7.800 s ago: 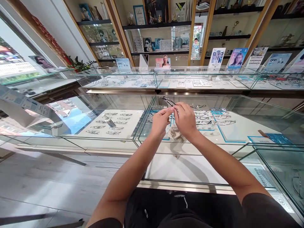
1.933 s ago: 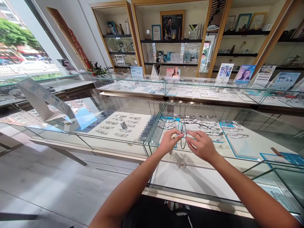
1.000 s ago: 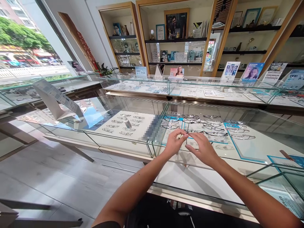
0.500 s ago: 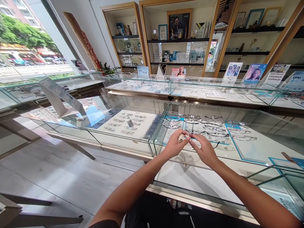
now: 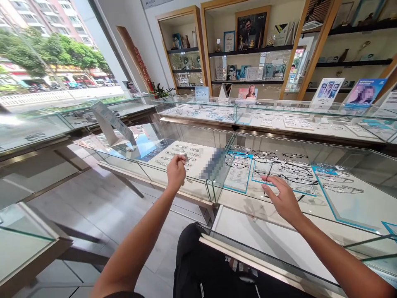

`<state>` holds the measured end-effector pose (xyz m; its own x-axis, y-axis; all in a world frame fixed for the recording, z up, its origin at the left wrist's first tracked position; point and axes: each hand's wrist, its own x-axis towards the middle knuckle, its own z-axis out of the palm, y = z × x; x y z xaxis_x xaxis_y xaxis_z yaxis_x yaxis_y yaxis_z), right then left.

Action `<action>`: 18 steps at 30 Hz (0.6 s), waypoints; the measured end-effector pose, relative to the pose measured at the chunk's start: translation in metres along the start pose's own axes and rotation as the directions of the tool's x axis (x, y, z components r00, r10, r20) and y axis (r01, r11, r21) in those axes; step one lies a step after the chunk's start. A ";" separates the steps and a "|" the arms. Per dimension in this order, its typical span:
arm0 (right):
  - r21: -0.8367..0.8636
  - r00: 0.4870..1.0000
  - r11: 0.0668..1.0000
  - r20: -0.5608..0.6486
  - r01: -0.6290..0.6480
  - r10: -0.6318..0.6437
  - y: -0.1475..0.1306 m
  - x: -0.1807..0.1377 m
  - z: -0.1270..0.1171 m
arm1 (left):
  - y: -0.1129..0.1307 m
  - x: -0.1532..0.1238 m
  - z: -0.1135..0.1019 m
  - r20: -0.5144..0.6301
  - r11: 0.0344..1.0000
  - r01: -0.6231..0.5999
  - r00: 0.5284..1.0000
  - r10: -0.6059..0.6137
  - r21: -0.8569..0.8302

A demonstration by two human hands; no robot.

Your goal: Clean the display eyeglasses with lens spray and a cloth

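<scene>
In the head view, your left hand [image 5: 176, 173] was at the small bottle [image 5: 183, 153], which stood on the glass top of the display case [image 5: 145, 171] in front of you. The bottle lay just past your left fingertips and a little to their right; its long axis slanted up and leftward in the view, though it seemed to stand upright. Your left hand was much the nearer one. Its fingers were curled in narrowly, but you could not have told from this angle whether they gripped the bottle or only came up beside it.

Your right hand [image 5: 283, 199], well apart to the right, pinched a dark pair of glasses [image 5: 269, 171] between thumb and fingers. You had them nearly edge-on to the camera, so they showed mostly as a thin, steep line above the glass.

The surface under both hands was clear glass, with reflections on the left part. Beneath it, eyeglass frames [image 5: 297, 169] lay in rows on pale boards. A folded card stand [image 5: 116, 128] stood left of the bottle. Beyond were another glass counter [image 5: 204, 118], wall shelves [image 5: 251, 47] and a bright window [image 5: 62, 54].
</scene>
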<state>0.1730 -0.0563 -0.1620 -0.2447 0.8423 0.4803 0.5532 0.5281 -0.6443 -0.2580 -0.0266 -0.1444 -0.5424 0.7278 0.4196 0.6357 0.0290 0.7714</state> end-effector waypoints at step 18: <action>0.029 0.999 0.999 -0.031 -0.018 0.019 0.002 0.001 -0.003 | -0.030 0.067 0.050 0.030 0.973 0.206 0.977 -0.211 0.107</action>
<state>0.1767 -0.0545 -0.1611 -0.2092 0.8486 0.4860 0.5341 0.5155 -0.6701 -0.2865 0.0555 -0.1630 -0.6473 0.7257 0.2331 0.5651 0.2517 0.7857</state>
